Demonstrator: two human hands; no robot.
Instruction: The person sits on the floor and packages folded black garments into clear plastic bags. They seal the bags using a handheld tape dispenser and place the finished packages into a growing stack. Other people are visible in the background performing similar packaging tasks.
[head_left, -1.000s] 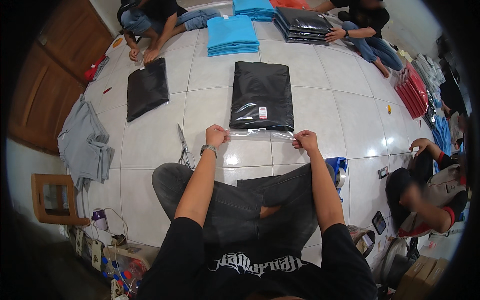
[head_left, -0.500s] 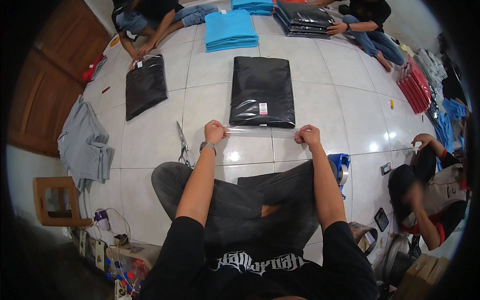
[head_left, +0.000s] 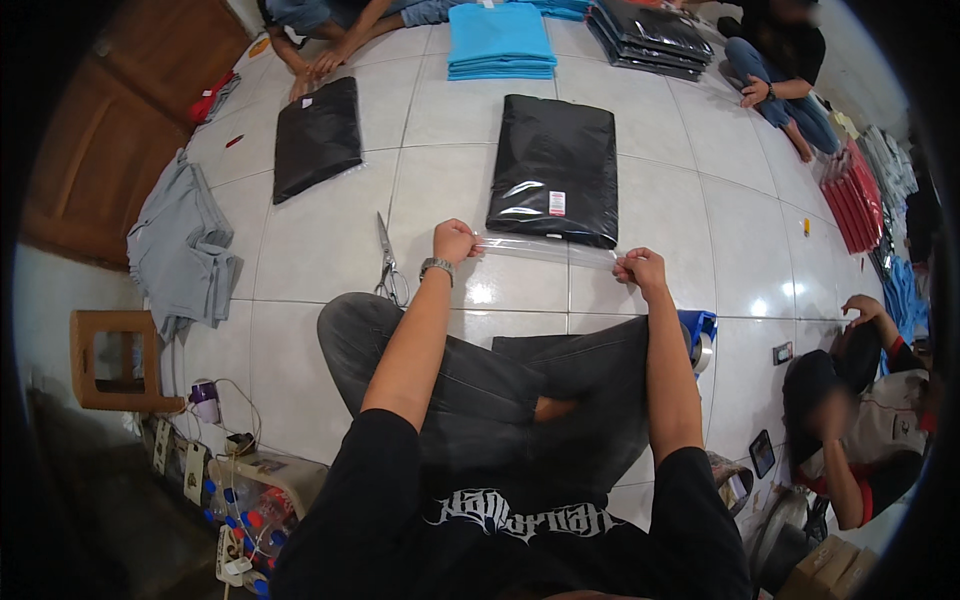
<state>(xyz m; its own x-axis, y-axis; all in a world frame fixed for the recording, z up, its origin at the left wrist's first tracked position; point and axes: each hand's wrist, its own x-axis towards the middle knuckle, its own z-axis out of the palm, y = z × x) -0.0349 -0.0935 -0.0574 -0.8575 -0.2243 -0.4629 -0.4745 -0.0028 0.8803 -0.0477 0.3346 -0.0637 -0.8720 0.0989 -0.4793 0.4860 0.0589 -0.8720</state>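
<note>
On pale tiles (head_left: 450, 185), the black package (head_left: 552, 160) gleams.

Floor: large, glossy, off-white square tiles (head_left: 665, 205), thin darker joints, bowed by the lens. Far left corner of floor: brown panelled wooden door (head_left: 120, 150). Nearer, along floor's left edge: whitish painted wall (head_left: 75, 285), somewhat scuffed; squarish brown stool-like piece (head_left: 87, 365) with rectangular opening stands before it. Far right corner: pale plain wall (head_left: 872, 75). Bright white glare on tiles, mid-floor and toward right edge. Near left corner in deep shadow.
</note>
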